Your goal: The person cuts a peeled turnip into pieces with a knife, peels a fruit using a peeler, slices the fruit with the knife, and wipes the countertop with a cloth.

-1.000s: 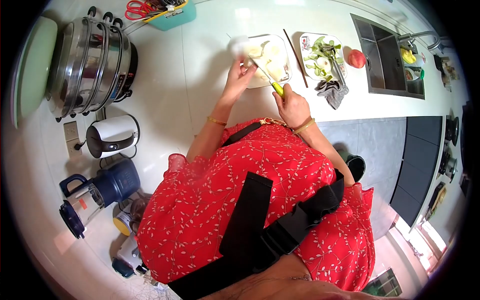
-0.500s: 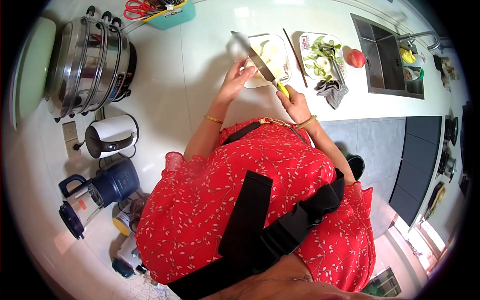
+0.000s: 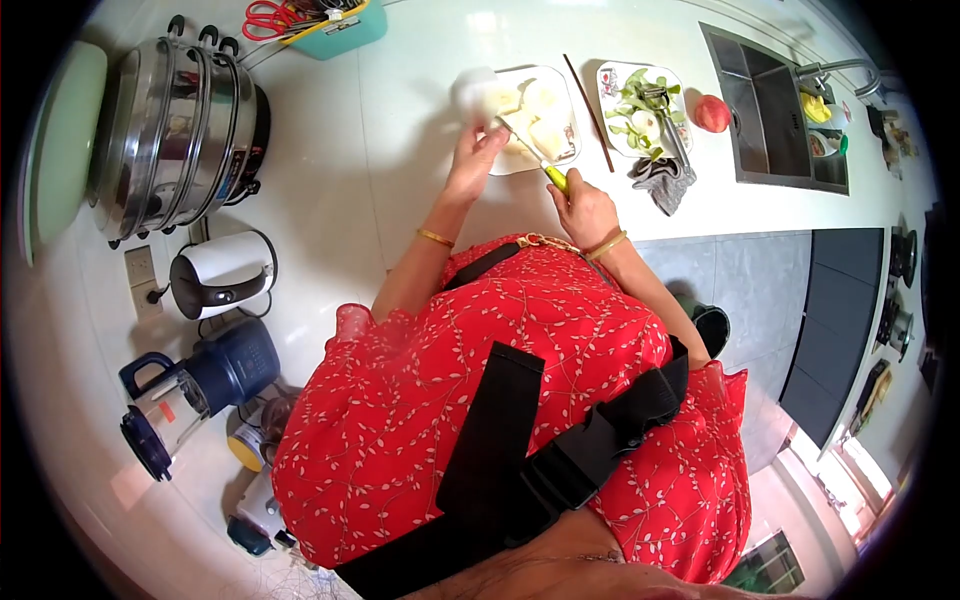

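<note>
My right hand [image 3: 587, 210] grips a kitchen knife by its yellow-green handle [image 3: 556, 179]. The blade slants up and left over a white plate [image 3: 562, 158], its tip close to my left fingers. Pale, peeled fruit pieces [image 3: 545, 95] lie on that plate. At the plate's left edge, my left hand [image 3: 473, 163] has its fingers closed on a pale piece, mostly hidden by the fingers and a hazy blur. A second white plate [image 3: 606, 100] to the right bears green peelings [image 3: 632, 100], a pale round piece and a peeler [image 3: 672, 125].
One brown chopstick [image 3: 588, 112] lies between the plates. A grey cloth [image 3: 664, 185] and a peach [image 3: 711, 114] sit near the sink [image 3: 765, 110]. On the left stand a steamer [image 3: 180, 135], a kettle [image 3: 224, 272] and a blender [image 3: 200, 380]; a utensil box [image 3: 345, 35] is at the back.
The knife has turned, so its broad blade now shows as a thin edge, and its tip has come lower over the plate. My left hand has shifted slightly.
</note>
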{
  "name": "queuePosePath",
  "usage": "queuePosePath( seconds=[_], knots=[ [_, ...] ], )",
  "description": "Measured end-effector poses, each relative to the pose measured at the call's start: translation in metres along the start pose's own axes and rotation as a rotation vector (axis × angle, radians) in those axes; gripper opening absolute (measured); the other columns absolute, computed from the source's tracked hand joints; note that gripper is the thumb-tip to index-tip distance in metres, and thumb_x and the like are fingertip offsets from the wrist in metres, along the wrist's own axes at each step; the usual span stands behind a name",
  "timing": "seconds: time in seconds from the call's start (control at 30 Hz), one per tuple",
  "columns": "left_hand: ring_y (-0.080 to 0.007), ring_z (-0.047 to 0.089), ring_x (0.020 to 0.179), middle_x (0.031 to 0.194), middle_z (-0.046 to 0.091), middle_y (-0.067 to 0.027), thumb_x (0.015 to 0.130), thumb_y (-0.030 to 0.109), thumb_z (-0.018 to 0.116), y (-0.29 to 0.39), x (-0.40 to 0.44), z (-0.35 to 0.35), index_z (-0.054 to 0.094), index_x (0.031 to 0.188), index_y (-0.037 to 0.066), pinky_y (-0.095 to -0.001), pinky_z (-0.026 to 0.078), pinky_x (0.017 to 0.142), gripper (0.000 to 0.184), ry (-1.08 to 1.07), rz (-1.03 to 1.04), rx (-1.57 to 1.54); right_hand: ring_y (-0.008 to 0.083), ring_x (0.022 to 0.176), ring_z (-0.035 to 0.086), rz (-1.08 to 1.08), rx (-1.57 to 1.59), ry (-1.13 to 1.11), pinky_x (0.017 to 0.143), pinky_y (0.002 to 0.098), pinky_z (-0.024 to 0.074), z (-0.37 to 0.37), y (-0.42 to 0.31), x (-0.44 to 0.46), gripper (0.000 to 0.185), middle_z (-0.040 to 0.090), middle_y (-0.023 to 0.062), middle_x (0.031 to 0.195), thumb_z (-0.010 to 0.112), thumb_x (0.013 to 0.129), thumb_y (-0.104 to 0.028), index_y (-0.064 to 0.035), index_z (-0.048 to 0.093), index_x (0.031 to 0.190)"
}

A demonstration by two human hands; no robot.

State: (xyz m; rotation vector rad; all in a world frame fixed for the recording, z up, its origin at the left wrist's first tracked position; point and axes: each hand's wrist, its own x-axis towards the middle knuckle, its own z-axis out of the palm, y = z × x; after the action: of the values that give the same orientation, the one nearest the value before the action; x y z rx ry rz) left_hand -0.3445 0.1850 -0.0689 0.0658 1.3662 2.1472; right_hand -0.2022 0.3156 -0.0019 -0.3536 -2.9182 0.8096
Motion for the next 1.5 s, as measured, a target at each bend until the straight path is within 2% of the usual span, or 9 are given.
queuePosePath(
  seconds=[0.2,0.3,0.4,0.6,0.87,1.03,1.17,1.4,1.5],
  knots=[
    [-0.0166,0.052,0.099,0.109,0.050,-0.0100,0.085,0.015,0.056,-0.003,-0.004,0.000,0.037,0.121,-0.004,-0.0278,0.043,0.089,0.044,0.003,0.002,0.064,0.0300,0.046,0.055,0.077,0.265,0.016,0.044,0.0391,0.0432,0.008,0.006,0.008,0.030,0.053,0.0170,0.054,0.054,0.084,-0.030,-0.0006,0.050,0.076],
    [-0.0184,0.051,0.103,0.111,0.051,-0.0100,0.088,0.010,0.050,0.000,-0.002,-0.008,0.038,0.120,-0.005,-0.0329,0.042,0.094,0.038,-0.036,-0.011,0.075,0.0159,0.040,0.048,0.631,0.831,-0.424,0.038,0.0304,0.0380,-0.014,0.004,0.013,0.034,0.050,0.0074,0.051,0.052,0.086,-0.034,-0.0014,0.052,0.074],
    [-0.0184,0.052,0.102,0.111,0.051,-0.0101,0.088,0.010,0.050,-0.004,0.000,-0.012,0.041,0.119,-0.005,-0.0346,0.042,0.094,0.035,-0.062,-0.036,0.073,0.0064,0.039,0.039,0.495,0.663,-0.301,0.033,0.0237,0.0301,-0.010,-0.001,0.011,0.035,0.043,-0.0002,0.050,0.049,0.088,-0.035,-0.0033,0.051,0.074],
    [-0.0210,0.051,0.105,0.115,0.050,-0.0125,0.089,0.010,0.045,-0.004,0.001,-0.015,0.040,0.119,-0.006,-0.0346,0.040,0.097,0.034,-0.107,-0.039,0.074,0.0059,0.036,0.031,0.724,1.155,-0.526,0.031,0.0218,0.0232,-0.028,0.004,0.016,0.032,0.041,-0.0015,0.051,0.047,0.089,-0.035,-0.0061,0.049,0.075],
    [-0.0235,0.048,0.110,0.120,0.046,-0.0151,0.090,0.009,0.042,0.017,-0.005,-0.008,0.037,0.120,-0.009,-0.0335,0.038,0.099,0.036,-0.157,-0.104,-0.144,0.0043,0.035,0.033,0.561,1.058,-0.253,0.030,0.0202,0.0239,-0.033,0.003,0.013,0.030,0.044,-0.0020,0.054,0.054,0.086,-0.034,-0.0059,0.050,0.078],
    [-0.0271,0.048,0.111,0.119,0.047,-0.0169,0.090,0.010,0.040,0.027,-0.007,0.001,0.038,0.120,-0.009,-0.0369,0.036,0.100,0.036,-0.220,-0.070,-0.014,0.0173,0.060,0.056,0.149,0.489,0.111,0.060,0.0288,0.0461,-0.017,0.005,0.034,0.028,0.056,0.0063,0.065,0.073,0.068,-0.017,-0.0020,0.055,0.084],
    [-0.0245,0.048,0.110,0.119,0.048,-0.0156,0.089,0.013,0.044,0.024,-0.005,-0.001,0.038,0.121,-0.008,-0.0356,0.037,0.099,0.039,-0.282,-0.113,0.086,0.0172,0.070,0.059,-0.005,0.515,0.124,0.065,0.0272,0.0471,-0.025,-0.017,0.061,0.034,0.063,0.0095,0.082,0.074,0.065,-0.013,-0.0020,0.058,0.093],
    [-0.0212,0.051,0.107,0.118,0.049,-0.0141,0.086,0.019,0.050,0.042,-0.011,0.000,0.038,0.122,-0.008,-0.0327,0.040,0.094,0.047,-0.291,-0.095,0.203,0.0113,0.067,0.057,0.078,0.887,0.018,0.061,0.0241,0.0465,0.004,-0.012,0.081,0.032,0.060,0.0041,0.074,0.074,0.067,-0.014,0.0009,0.058,0.091],
    [-0.0223,0.052,0.106,0.118,0.049,-0.0148,0.087,0.018,0.048,0.041,-0.009,-0.009,0.037,0.123,-0.008,-0.0326,0.040,0.094,0.046,-0.317,-0.097,0.218,0.0079,0.051,0.051,0.154,0.882,-0.008,0.045,0.0211,0.0419,0.003,-0.007,0.084,0.026,0.058,0.0041,0.067,0.072,0.069,-0.013,0.0000,0.057,0.085]
  ],
)
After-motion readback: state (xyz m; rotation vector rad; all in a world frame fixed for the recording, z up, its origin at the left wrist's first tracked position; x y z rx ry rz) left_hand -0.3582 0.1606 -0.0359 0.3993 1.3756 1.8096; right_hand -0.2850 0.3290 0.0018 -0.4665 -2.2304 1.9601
